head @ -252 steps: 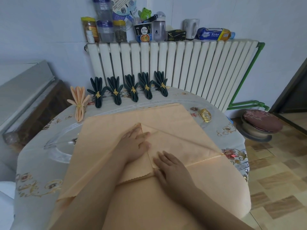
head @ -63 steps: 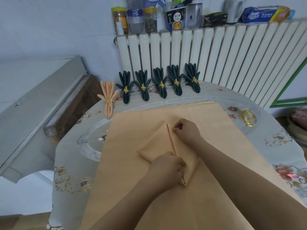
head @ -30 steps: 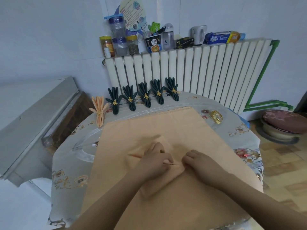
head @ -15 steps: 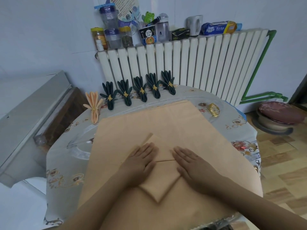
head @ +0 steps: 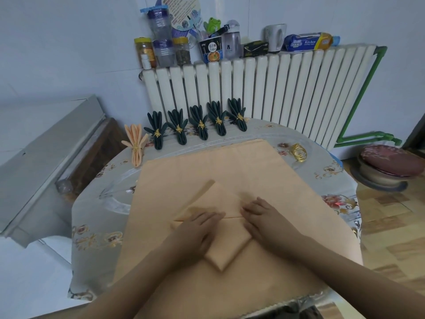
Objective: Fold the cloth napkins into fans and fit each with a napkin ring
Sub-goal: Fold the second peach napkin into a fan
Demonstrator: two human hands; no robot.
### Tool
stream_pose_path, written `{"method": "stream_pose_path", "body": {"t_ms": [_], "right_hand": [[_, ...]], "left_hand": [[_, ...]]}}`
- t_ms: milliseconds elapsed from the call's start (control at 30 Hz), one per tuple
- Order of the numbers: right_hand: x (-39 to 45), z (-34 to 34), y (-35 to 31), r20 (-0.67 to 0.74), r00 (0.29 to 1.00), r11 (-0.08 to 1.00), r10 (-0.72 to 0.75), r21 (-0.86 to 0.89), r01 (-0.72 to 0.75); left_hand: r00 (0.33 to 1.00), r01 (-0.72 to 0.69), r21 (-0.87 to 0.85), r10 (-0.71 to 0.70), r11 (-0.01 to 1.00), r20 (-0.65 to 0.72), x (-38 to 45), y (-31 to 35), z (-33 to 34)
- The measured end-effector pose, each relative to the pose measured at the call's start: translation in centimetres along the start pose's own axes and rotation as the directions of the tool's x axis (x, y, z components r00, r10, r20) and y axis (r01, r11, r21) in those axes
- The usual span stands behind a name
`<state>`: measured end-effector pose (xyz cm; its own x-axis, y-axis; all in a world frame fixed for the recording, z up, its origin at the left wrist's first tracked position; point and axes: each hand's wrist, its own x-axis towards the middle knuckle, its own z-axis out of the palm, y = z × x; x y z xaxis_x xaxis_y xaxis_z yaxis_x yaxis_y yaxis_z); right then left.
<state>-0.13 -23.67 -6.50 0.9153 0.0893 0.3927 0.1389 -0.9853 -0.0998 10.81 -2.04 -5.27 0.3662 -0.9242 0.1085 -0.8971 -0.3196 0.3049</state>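
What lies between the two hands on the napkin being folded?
In the head view, a bare strip of the folded peach napkin, crossed by its crease line, separates the left hand from the right hand; both press flat.

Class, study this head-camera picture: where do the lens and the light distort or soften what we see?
Head view: the wide lens bows the radiator and the table edge; light is soft and even, with faint shadows under both hands; the left hand and right hand look slightly soft; jar labels are too small to read.

Peach napkin (head: 226, 247) folded into diamond, flat atop stacked peach cloths (head: 230, 162).
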Motion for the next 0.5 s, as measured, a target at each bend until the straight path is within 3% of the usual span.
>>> {"method": "stream_pose_path", "body": {"t_ms": [100, 200, 267, 400, 500], "right_hand": [[-0.2, -0.8, -0.5, 0.080, 0.995, 0.955, 0.066, 0.285, -0.087], [-0.2, -1.6, -0.3, 0.094, 0.995, 0.915, 0.011, 0.401, -0.049], [0.0, -2.2, 0.5, 0.187, 0.982, 0.885, -0.035, 0.462, -0.057], [-0.1, -2.7, 1.7, 0.389, 0.918, 0.860, -0.082, 0.492, -0.132], [-0.1, -2.3, 1.2, 0.350, 0.937, 0.894, -0.024, 0.427, -0.137]], "left_hand": [[0.998, 0.030, -0.130, -0.037, 0.991, -0.046, -0.5, -0.4, -0.2], [0.996, 0.012, -0.188, -0.028, 0.982, -0.085, -0.9, -0.6, -0.3], [0.998, 0.024, -0.218, -0.036, 0.976, -0.049, -0.9, -0.8, -0.7], [0.995, 0.035, -0.251, -0.011, 0.967, 0.094, -0.8, -1.3, -2.1], [0.985, 0.056, -0.219, -0.018, 0.974, 0.171, -0.9, -1.0, -2.9]]}}
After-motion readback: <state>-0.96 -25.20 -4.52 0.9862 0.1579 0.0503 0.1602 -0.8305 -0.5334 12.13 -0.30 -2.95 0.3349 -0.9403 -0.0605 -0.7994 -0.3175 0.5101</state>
